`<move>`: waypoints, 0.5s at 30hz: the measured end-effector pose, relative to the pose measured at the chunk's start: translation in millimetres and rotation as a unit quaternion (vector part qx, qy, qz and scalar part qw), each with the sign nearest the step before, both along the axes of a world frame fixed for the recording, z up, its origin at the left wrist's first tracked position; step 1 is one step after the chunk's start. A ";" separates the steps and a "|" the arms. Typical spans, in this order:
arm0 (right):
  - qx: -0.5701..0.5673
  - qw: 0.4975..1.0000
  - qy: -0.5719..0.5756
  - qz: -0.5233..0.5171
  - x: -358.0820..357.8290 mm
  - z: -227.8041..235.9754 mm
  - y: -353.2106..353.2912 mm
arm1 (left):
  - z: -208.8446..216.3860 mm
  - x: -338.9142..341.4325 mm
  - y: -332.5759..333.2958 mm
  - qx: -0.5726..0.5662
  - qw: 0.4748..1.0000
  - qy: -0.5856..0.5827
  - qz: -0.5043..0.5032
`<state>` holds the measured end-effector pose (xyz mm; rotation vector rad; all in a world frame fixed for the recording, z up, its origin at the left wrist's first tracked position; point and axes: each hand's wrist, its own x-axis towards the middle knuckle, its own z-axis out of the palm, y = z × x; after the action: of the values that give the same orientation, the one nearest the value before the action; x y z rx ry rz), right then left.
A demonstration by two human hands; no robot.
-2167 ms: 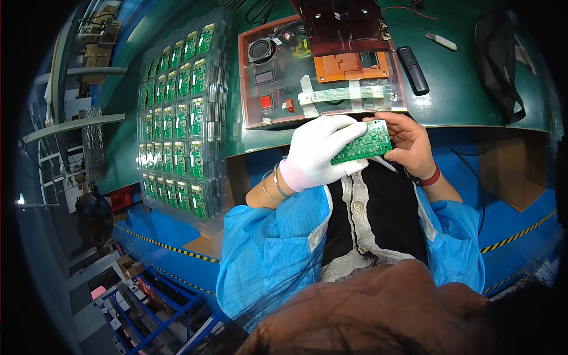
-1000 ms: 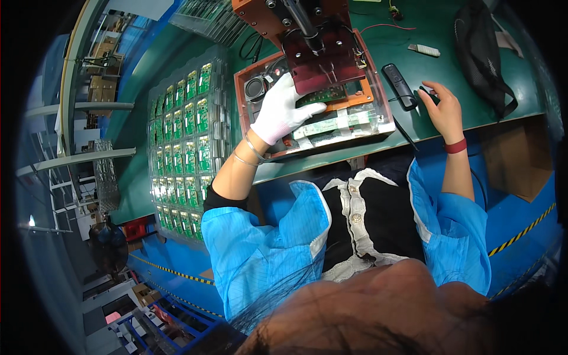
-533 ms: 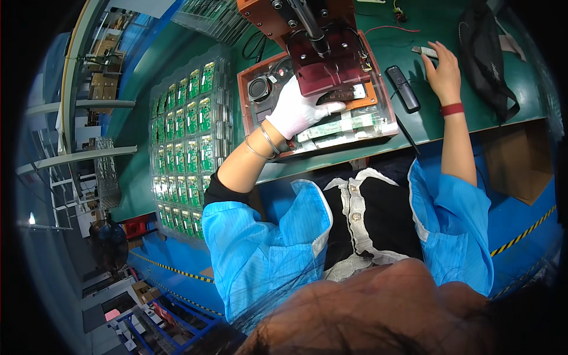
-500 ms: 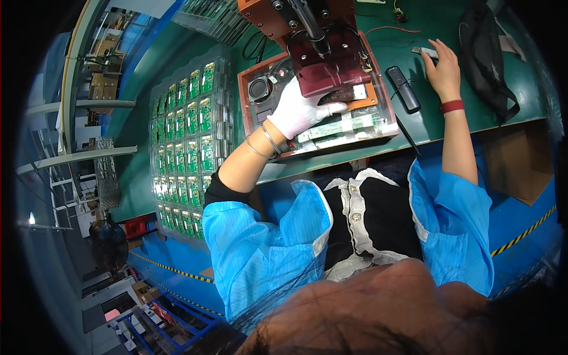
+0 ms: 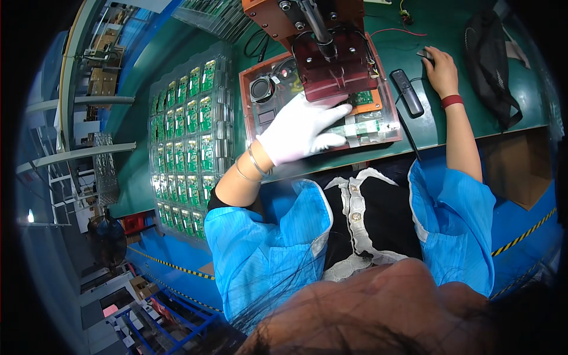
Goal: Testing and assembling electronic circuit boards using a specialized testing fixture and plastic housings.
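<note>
My left hand [image 5: 302, 127], in a white glove, rests flat with fingers spread on the clear-topped test fixture [image 5: 263, 115], just below its dark red press block [image 5: 331, 65]. A green circuit board [image 5: 364, 97] lies in the fixture under the press, partly hidden by it. My right hand [image 5: 439, 70], bare with a red wristband, lies on a small dark device [image 5: 425, 55] on the green bench, to the right of a black remote-like unit [image 5: 407, 92]. Neither hand holds anything.
Clear trays with several green circuit boards [image 5: 189, 136] fill the bench to the left. A black bag [image 5: 491, 59] lies at the far right. A cardboard box [image 5: 520, 171] sits under the bench edge. Shelving and a blue floor lie to the left.
The circuit board left my hands and now lies in the fixture. My left hand slid down onto the fixture's front, and my right hand moved from the black unit up to the small device.
</note>
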<state>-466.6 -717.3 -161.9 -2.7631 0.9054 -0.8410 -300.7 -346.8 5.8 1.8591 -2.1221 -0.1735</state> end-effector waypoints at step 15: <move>0.157 0.981 -0.110 0.036 -22.9 76.0 41.4 | -19.3 -26.6 0.6 -0.050 0.993 -0.023 0.101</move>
<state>-489.6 -675.8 -85.9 -2.3647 0.8130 -0.8855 -327.3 -346.2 -13.4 2.0205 -1.9177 0.0216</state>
